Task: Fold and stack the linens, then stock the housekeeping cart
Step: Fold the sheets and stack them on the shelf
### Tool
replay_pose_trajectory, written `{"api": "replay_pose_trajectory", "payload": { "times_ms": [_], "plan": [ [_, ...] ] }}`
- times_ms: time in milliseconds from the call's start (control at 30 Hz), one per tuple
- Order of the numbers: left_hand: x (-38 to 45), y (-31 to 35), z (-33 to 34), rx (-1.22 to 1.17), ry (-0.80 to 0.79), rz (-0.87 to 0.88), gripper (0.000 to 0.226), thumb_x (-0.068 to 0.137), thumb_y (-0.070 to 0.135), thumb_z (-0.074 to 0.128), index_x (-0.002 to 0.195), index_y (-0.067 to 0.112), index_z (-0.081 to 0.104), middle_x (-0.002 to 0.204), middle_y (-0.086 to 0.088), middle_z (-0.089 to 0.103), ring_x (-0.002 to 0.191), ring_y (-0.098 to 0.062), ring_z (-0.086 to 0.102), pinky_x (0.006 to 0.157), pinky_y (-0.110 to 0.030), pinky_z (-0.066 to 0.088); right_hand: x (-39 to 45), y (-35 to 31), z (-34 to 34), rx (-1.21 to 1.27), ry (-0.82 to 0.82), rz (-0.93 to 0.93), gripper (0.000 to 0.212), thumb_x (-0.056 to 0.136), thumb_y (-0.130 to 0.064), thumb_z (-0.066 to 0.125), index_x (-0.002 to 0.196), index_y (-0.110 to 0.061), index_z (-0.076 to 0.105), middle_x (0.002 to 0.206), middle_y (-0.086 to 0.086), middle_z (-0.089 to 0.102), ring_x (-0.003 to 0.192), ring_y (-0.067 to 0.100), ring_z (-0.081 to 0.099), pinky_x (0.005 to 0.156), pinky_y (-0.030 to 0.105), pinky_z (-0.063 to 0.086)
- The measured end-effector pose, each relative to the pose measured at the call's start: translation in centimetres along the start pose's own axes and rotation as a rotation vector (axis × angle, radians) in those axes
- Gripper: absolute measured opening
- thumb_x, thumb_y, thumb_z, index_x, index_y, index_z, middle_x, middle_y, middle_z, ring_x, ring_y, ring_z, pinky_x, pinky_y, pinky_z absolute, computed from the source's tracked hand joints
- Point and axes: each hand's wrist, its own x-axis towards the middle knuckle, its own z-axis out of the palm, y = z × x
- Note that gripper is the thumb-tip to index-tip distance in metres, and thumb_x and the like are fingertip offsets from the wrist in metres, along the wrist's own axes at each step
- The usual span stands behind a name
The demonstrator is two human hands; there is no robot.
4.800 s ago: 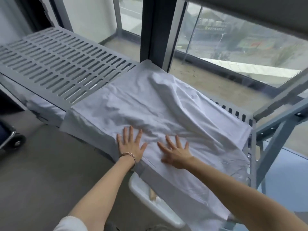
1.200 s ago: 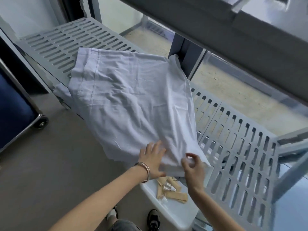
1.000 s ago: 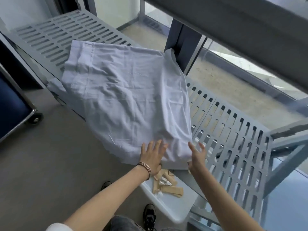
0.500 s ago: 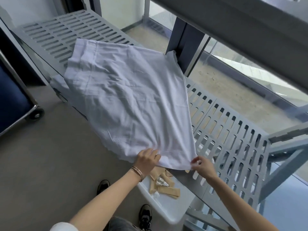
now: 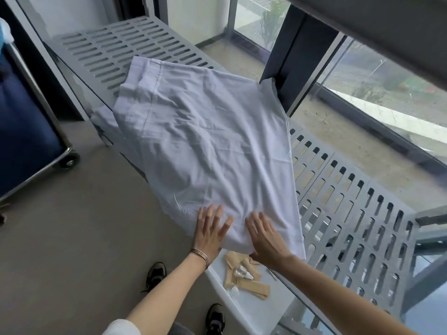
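Both hands, pinching the hem half a second ago, now press flat.
Left hand point(image 5: 210, 234) and right hand point(image 5: 265, 239), fingers spread, smooth the soft, light white folded cotton sheet point(image 5: 205, 146) at 6 o'clock; best gripped by its corners.

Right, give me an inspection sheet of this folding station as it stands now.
Surface: grey slotted shelf, bare to the right of the linen.
Job's things: white linen, folded over, wrinkled, lying on the shelf with its near edge overhanging the front.
Clutter: tan packets and small clear bottles in a white tray below the shelf's front edge.
Grippers: left hand and right hand both flat on the linen's near edge, fingers straight.
Cables: nothing seen.
Surroundings: wheeled cart with a dark blue bag at left; windows behind the shelf; grey floor; the person's dark shoes.
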Motion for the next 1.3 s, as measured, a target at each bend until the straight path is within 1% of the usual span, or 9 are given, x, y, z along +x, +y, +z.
{"api": "replay_pose_trajectory", "payload": {
  "times_ms": [100, 233, 300, 400, 533, 800, 933, 1067, 1300],
  "plan": [
    [0.5, -0.1, 0.7, -0.048, 0.2, -0.009, 0.077, 0.051, 0.008, 0.075, 0.121, 0.024, 0.046, 0.13, -0.012, 0.043, 0.119, -0.036, 0.041, 0.106, -0.054, 0.025, -0.6, -2.5, 0.1, -0.107, 0.081, -0.029, 0.099, 0.035, -0.008, 0.079, 0.127, -0.003, 0.041, 0.124, 0.025, 0.059, 0.109, 0.048, 0.058, 0.078, 0.053, 0.054],
    [0.3, -0.6, 0.9, -0.125, 0.559, -0.024, 0.029, 0.089, 0.004, 0.041, 0.112, 0.019, 0.053, 0.118, -0.007, 0.063, 0.114, -0.027, 0.049, 0.106, -0.045, 0.034, 0.6, -2.9, 0.0, -0.171, 0.258, -0.031, 0.063, 0.061, 0.002, 0.053, 0.124, -0.001, 0.051, 0.119, 0.024, 0.062, 0.106, 0.043, 0.061, 0.081, 0.046, 0.055],
    [-0.4, -0.9, 0.5, -0.135, 0.651, -0.038, 0.027, 0.094, 0.005, 0.036, 0.111, 0.017, 0.053, 0.114, -0.005, 0.066, 0.113, -0.024, 0.05, 0.105, -0.04, 0.037, 0.9, -2.6, -0.4, -0.17, 0.306, -0.082, 0.054, 0.06, -0.001, 0.055, 0.113, -0.001, 0.064, 0.11, 0.02, 0.066, 0.097, 0.037, 0.066, 0.069, 0.038, 0.059],
    [-1.6, -1.3, 0.5, -0.151, 0.654, -0.081, 0.043, 0.075, 0.008, 0.066, 0.115, 0.016, 0.052, 0.118, -0.004, 0.064, 0.116, -0.023, 0.05, 0.105, -0.04, 0.036, 0.6, -2.3, -1.9, -0.08, 0.36, -0.167, 0.03, 0.055, -0.007, 0.072, 0.084, -0.014, 0.069, 0.074, -0.001, 0.067, 0.06, 0.021, 0.067, 0.035, 0.025, 0.044],
    [-1.0, -1.2, -0.5, -0.213, 0.673, -0.238, 0.062, 0.059, 0.003, 0.068, 0.117, 0.016, 0.05, 0.122, -0.002, 0.051, 0.113, -0.025, 0.049, 0.102, -0.04, 0.037, 0.4, -1.9, -6.8, -0.052, 0.51, -0.231, 0.018, 0.06, -0.017, 0.072, 0.077, -0.018, 0.067, 0.06, -0.005, 0.062, 0.046, 0.018, 0.061, 0.032, 0.023, 0.038],
    [1.0, -5.1, -4.7, -0.292, 0.909, -0.592, 0.042, 0.058, -0.001, 0.069, 0.097, 0.013, 0.062, 0.104, -0.01, 0.064, 0.097, -0.03, 0.053, 0.087, -0.042, 0.044, 1.5, 0.6, -11.7, -0.158, 0.677, -0.252, 0.029, 0.059, -0.011, 0.082, 0.084, -0.016, 0.066, 0.067, -0.001, 0.062, 0.056, 0.021, 0.061, 0.04, 0.03, 0.048],
    [-0.5, -7.3, -6.5, -0.138, 0.825, -0.586, 0.019, 0.066, 0.01, 0.056, 0.08, 0.019, 0.066, 0.089, -0.002, 0.066, 0.083, -0.028, 0.056, 0.09, -0.042, 0.043, 2.4, -0.3, -13.2, -0.187, 0.707, -0.349, 0.027, 0.059, -0.013, 0.081, 0.079, -0.013, 0.063, 0.064, -0.001, 0.057, 0.052, 0.022, 0.057, 0.038, 0.027, 0.044],
    [-1.2, -8.7, -9.1, -0.401, 0.807, -0.892, 0.021, 0.069, 0.025, 0.043, 0.07, 0.021, 0.063, 0.074, -0.004, 0.063, 0.069, -0.031, 0.055, 0.07, -0.037, 0.045, 3.5, -2.5, -15.8, -0.157, 0.745, -0.44, 0.038, 0.053, -0.021, 0.088, 0.076, -0.011, 0.059, 0.062, -0.001, 0.056, 0.048, 0.022, 0.057, 0.035, 0.026, 0.04],
    [-2.5, -13.3, -10.9, -0.481, 0.868, -1.084, 0.01, 0.064, 0.011, 0.062, 0.068, 0.019, 0.067, 0.084, -0.005, 0.067, 0.069, -0.033, 0.059, 0.066, -0.038, 0.049, 3.8, -3.1, -19.9, -0.184, 0.835, -0.545, 0.039, 0.06, -0.025, 0.087, 0.084, -0.012, 0.06, 0.068, 0.0, 0.063, 0.052, 0.022, 0.061, 0.037, 0.032, 0.048]
  ]
}}
